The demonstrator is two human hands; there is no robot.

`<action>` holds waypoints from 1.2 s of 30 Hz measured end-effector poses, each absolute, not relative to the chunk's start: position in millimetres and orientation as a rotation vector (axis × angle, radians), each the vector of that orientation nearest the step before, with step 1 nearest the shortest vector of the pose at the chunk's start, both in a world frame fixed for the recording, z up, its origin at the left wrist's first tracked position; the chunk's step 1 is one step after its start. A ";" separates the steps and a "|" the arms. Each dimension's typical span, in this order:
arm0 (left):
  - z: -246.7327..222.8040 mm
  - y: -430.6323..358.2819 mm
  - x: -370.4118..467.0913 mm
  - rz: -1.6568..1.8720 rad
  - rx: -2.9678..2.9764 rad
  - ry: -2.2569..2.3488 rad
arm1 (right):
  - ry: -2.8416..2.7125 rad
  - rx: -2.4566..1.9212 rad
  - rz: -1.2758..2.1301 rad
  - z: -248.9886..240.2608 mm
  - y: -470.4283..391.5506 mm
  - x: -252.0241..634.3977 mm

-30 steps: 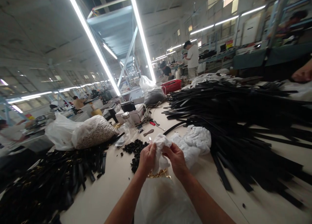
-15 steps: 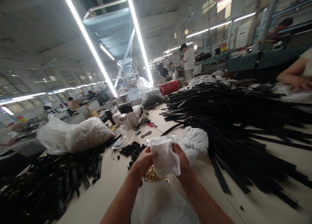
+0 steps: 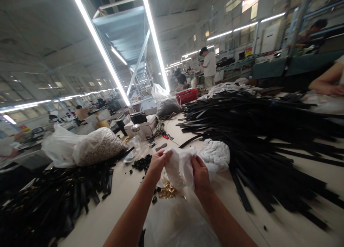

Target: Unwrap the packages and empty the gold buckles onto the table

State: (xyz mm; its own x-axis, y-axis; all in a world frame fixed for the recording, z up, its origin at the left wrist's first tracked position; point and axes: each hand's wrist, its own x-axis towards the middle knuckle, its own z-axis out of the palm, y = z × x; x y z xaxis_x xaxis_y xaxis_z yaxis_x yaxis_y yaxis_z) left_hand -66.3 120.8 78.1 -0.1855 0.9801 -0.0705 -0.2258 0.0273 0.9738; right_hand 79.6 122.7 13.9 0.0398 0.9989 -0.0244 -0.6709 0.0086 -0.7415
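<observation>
- No text, label, brand or number can be read anywhere in the head view.
- A red and yellow sign [image 3: 248, 51] hangs on the far wall, well beyond the fingertips and to their right; its marks are too small and blurred to make out.
- A small red and yellow sign [image 3: 23, 127] shows at the far left, well away from the fingers; nothing on it is legible either.
</observation>
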 end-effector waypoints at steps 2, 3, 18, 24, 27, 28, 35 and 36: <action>89.1 120.9 -66.2 1.456 0.950 1.205 | -0.592 -0.692 1.395 14.6 123.0 80.2; 94.3 120.9 -66.7 1.485 0.966 1.199 | -0.584 -0.711 1.343 14.5 123.5 80.6; 114.9 129.2 -65.0 1.747 1.165 1.283 | -0.842 -0.847 0.913 -1.2 129.3 79.4; 120.7 128.5 -66.7 1.804 1.129 1.279 | -0.918 -0.830 0.859 -1.0 127.9 77.7; 127.3 129.7 -66.4 1.820 1.135 1.269 | -0.936 -0.825 0.855 -0.9 127.3 77.3; 130.6 129.9 -65.8 1.843 1.127 1.255 | -0.938 -0.825 0.853 -0.7 127.1 77.1; 153.2 128.4 -60.8 1.995 1.215 1.259 | -0.932 -0.813 0.888 2.1 124.2 77.3; 153.8 127.7 -60.5 1.987 1.203 1.263 | -0.930 -0.817 0.897 3.1 123.2 77.6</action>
State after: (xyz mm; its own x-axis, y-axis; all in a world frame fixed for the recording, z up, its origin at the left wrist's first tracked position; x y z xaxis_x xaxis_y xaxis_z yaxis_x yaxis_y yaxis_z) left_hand -60.5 127.7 153.8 -0.4898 0.7672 0.4141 0.0495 -0.4497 0.8918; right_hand 77.6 123.2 3.1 0.3156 0.8978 0.3072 -0.2753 0.3965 -0.8758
